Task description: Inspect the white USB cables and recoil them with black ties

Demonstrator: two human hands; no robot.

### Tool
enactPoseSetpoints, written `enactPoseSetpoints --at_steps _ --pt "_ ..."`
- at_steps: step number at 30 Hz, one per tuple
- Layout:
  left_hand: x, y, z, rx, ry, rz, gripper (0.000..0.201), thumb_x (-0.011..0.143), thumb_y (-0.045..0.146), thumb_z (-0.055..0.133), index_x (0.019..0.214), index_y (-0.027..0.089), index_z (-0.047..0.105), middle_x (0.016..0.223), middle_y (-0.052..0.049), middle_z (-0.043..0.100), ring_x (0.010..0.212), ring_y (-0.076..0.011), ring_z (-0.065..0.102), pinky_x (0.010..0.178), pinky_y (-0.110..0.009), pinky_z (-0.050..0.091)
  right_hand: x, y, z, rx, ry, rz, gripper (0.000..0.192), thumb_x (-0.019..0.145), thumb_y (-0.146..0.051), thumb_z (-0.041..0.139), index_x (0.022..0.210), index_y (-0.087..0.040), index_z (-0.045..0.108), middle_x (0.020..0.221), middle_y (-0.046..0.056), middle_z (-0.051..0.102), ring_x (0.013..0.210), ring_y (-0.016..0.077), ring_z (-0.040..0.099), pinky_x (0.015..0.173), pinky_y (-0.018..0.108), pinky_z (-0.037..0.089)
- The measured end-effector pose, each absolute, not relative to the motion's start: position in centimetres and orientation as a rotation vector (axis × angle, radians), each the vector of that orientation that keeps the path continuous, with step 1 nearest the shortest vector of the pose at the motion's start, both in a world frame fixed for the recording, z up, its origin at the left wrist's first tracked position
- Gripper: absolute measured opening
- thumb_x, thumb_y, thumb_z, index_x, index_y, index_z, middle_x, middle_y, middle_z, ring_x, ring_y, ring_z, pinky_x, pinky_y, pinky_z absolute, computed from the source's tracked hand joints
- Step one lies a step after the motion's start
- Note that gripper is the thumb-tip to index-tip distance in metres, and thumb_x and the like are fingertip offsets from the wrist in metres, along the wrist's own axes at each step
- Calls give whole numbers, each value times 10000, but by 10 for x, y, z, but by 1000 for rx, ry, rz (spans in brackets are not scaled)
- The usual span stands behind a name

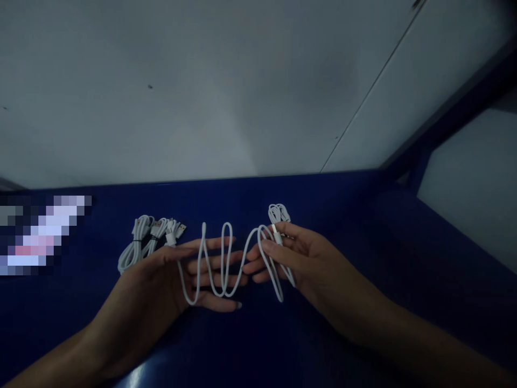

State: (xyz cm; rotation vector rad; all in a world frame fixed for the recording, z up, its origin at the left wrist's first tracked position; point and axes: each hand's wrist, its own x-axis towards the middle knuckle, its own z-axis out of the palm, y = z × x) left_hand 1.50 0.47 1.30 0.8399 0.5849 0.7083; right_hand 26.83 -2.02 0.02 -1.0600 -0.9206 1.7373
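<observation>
Cable (226, 258) looped over L hand (169, 280) fingers (214, 264), pinched by R hand (299, 258).

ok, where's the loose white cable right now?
Head view, centre: the loose white cable snakes in loops between both hands, over the left hand fingers and pinched by the right hand, above the blue table.

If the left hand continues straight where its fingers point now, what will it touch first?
Probably the right hand: the left hand points rightward through the loose white cable loops toward its fingertips, though depth is unclear.
</observation>
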Motion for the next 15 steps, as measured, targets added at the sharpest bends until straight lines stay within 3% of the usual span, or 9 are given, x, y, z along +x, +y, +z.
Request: enactPoseSetpoints --at_steps 6,15 --pt "11 5 12 829 624 696 354 1140 379 582 1256 266 896 1398 -125 837 1254 -410 805 992 -508 706 266 -20 4 -1073 -920 1694 273 1085 -465 750 1129 -201 802 1124 96 840 1007 220 823 974 384 676" --pt "8 8 5 727 630 697 434 1159 379 488 1238 266 900 1373 -97 847 1274 -379 789 1011 -490 695 265 -20 2 -1129 -885 1677 333 1105 -513 694 1165 -206 808 1180 123 854 1055 262 841 983 419 666"
